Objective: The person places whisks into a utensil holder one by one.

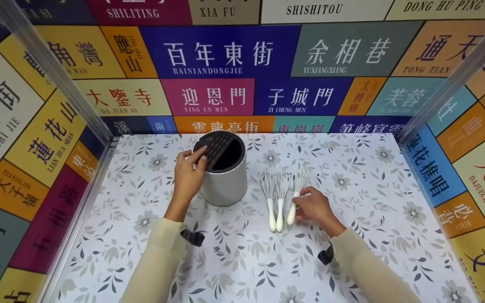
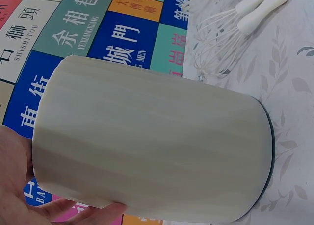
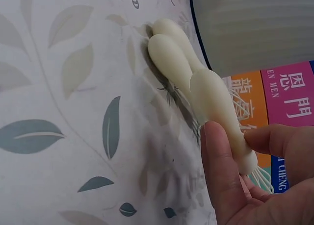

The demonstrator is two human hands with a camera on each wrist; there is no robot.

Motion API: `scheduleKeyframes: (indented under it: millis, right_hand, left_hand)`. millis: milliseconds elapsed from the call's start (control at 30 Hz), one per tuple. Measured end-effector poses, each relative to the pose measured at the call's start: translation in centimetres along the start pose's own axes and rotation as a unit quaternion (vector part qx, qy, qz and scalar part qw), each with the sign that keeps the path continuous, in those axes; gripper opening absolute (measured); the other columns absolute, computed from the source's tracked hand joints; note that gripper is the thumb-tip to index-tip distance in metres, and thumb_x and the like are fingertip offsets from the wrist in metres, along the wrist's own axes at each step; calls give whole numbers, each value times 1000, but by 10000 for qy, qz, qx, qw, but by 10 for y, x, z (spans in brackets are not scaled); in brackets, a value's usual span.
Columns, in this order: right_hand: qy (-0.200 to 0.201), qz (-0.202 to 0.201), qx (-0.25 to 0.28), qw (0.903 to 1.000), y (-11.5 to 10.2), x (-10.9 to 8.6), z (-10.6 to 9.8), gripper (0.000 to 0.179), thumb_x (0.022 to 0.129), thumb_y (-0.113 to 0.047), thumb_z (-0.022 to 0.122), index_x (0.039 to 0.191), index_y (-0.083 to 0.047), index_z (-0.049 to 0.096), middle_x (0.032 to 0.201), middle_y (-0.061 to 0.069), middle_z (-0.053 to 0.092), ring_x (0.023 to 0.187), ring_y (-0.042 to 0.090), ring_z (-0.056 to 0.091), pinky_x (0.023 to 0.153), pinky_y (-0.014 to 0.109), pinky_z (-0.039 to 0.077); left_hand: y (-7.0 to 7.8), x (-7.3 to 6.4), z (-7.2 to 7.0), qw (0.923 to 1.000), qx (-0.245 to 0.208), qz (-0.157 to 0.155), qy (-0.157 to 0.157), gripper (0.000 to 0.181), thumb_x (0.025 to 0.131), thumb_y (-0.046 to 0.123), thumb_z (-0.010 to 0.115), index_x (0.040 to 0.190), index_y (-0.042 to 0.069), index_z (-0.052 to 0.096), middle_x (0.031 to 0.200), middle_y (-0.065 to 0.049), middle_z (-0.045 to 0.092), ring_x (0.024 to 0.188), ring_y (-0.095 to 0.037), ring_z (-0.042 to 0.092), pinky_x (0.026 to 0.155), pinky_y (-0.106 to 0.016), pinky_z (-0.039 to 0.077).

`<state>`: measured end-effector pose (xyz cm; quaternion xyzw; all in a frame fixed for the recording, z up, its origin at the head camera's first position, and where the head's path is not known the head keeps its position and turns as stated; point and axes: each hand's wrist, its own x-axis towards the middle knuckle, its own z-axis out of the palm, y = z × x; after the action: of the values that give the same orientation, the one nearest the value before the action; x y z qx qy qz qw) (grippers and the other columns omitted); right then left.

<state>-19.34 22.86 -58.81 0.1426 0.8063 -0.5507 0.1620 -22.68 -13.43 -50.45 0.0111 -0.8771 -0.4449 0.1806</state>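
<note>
A grey cylindrical utensil holder (image 1: 224, 189) stands upright, its black top (image 1: 219, 145) part ribbed grid, part dark opening. My left hand (image 1: 190, 174) grips its rim on the left side, with fingertips over the grid. In the left wrist view the holder's smooth wall (image 2: 152, 141) fills the middle. My right hand (image 1: 316, 206) pinches a white-handled whisk (image 1: 292, 212) between thumb and fingers, handle end toward me. Two similar whisks, one on the left (image 1: 271, 216) and one in the middle (image 1: 280, 219), lie side by side just left of it, wires pointing away.
The table (image 1: 234, 261) has a white floral cover. Panels with printed place names (image 1: 221, 54) stand at the back and both sides, with clear corner posts (image 1: 444, 84). Black straps (image 1: 193, 237) are on both wrists.
</note>
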Motion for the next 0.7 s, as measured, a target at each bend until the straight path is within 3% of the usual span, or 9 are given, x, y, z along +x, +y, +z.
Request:
scheduleKeyframes:
  millis: [333, 700]
  right_hand:
    - [-24, -271, 89, 9996, -27, -3, -2, 38, 94, -22, 68, 126, -7, 53, 101, 16, 70, 80, 27, 76, 66, 41, 62]
    - [-175, -851, 41, 9962, -60, -17, -3, 38, 96, -24, 66, 128, -10, 53, 105, 16, 67, 81, 23, 75, 68, 39, 62]
  left_hand:
    - [2, 0, -1, 10000, -42, -37, -50, 34, 100, 19, 62, 132, 16, 71, 129, -25, 57, 120, -38, 56, 103, -51, 44]
    - [1, -1, 0, 10000, -55, -23, -59, 34, 99, 18, 62, 132, 15, 71, 130, -26, 56, 119, -39, 56, 103, -51, 44]
